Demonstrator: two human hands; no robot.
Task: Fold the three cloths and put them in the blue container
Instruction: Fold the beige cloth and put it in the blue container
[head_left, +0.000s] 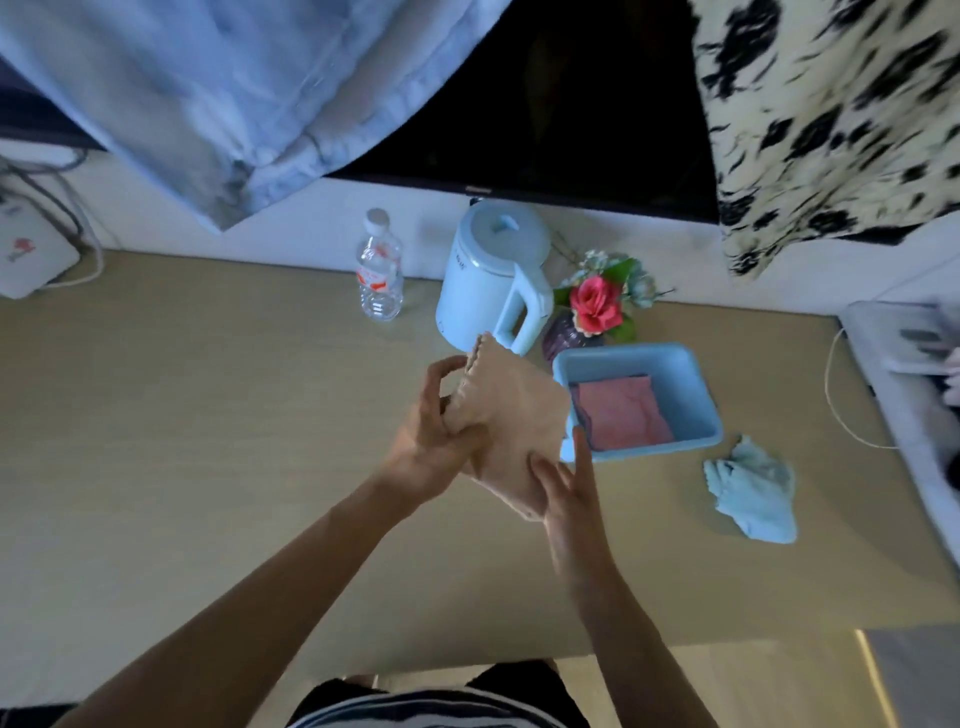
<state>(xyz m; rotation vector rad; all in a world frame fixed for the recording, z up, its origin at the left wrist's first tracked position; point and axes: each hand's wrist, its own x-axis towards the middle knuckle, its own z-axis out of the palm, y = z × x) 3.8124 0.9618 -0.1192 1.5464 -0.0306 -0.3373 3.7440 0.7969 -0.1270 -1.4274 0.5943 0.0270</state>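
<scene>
A folded tan cloth (511, 410) is held above the wooden table, just left of the blue container (696, 384). My left hand (431, 431) grips its left edge, and my right hand (563, 486) holds its lower right corner, fingers against the cloth. Inside the container lies a folded pink cloth (621, 413) on top of a darker one whose edge shows. A crumpled light blue cloth (753, 491) lies on the table to the right of the container, untouched.
A light blue kettle (491, 278), a plastic water bottle (379, 267) and a vase with a red flower (595, 306) stand behind the container. A dark screen hangs on the wall. A white cable (831, 395) and a grey device sit at the right.
</scene>
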